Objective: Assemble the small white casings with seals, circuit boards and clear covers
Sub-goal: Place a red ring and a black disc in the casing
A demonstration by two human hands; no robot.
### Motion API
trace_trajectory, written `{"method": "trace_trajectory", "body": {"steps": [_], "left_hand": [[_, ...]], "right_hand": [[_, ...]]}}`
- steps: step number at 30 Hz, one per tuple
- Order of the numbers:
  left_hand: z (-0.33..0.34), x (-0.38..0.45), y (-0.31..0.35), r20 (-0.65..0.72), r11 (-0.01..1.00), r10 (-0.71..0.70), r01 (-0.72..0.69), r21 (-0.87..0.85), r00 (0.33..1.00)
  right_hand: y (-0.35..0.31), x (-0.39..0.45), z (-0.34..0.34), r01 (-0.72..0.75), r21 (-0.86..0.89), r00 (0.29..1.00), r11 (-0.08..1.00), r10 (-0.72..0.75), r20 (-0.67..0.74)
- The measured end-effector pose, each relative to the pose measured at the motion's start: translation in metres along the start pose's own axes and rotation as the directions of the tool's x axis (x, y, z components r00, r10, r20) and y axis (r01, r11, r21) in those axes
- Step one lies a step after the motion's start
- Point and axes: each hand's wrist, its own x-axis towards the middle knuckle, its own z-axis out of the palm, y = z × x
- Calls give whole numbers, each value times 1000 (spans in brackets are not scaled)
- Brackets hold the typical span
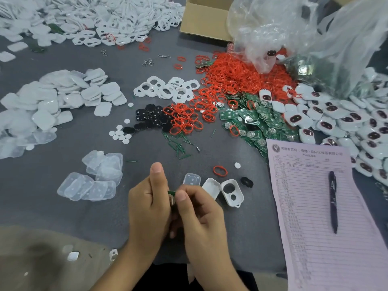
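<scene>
Both hands are together at the near edge of the grey table point(63, 206). The left hand point(148, 208) and right hand point(199, 215) are curled around a small green circuit board point(171, 193), pinched between them; only its top edge and a bit of metal show, so the exact finger placement cannot be told.

Step in hand, as judged: preparing the circuit board before seating it in a casing.

Just beyond the right hand lie one clear cover point(191, 179), a white casing back point(211, 186) and a white casing front point(232, 192) with two holes, touching each other. Near them: one red seal point(220, 170), a black insert point(246, 182) and a white disc point(237, 165).

Next move likely calls for lining the board up with the holed casing, then fitting seal and cover; the parts are small, so alignment matters.

To the left, a stack of clear covers point(92, 181). To the right, a pink form point(327, 238) with a pen point(333, 202) on it.

Farther out: heaps of red seals point(241, 78), green boards point(258, 120), white casings point(168, 88), finished units point(346, 122), a plastic bag point(304, 34) and a cardboard box point(204, 19).
</scene>
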Motion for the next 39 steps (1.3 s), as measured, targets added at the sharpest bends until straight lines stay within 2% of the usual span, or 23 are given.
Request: {"method": "trace_trajectory", "body": {"steps": [6, 10, 21, 26, 31, 36, 39], "left_hand": [[-5, -1, -7, -76, 997, -48, 43, -68, 996], [-5, 0, -9, -54, 996, -57, 53, -73, 997], [-5, 0, -9, -64, 988, -66, 56, -143, 996], [-3, -1, -5, -84, 995, -17, 9, -102, 996], [-4, -3, -6, -76, 991, -47, 36, -129, 996], [-2, 3, -7, -89, 987, -79, 65, -149, 993], [-2, 6, -8, -86, 975, -124, 105, -198, 989]], "right_hand": [[1, -3, 11, -43, 40, 999, 998, 42, 24], [-2, 0, 9, -109, 122, 992, 987, 100, 75], [-3, -2, 7, -196, 199, 976, 960, 170, 136], [-6, -5, 10, -259, 225, 965, 939, 240, 107], [-10, -5, 11, -319, 263, 948, 911, 306, 90], [-12, -5, 12, -284, 177, 959, 942, 278, 55], [-16, -3, 9, -245, 122, 968, 962, 237, 80]]}}
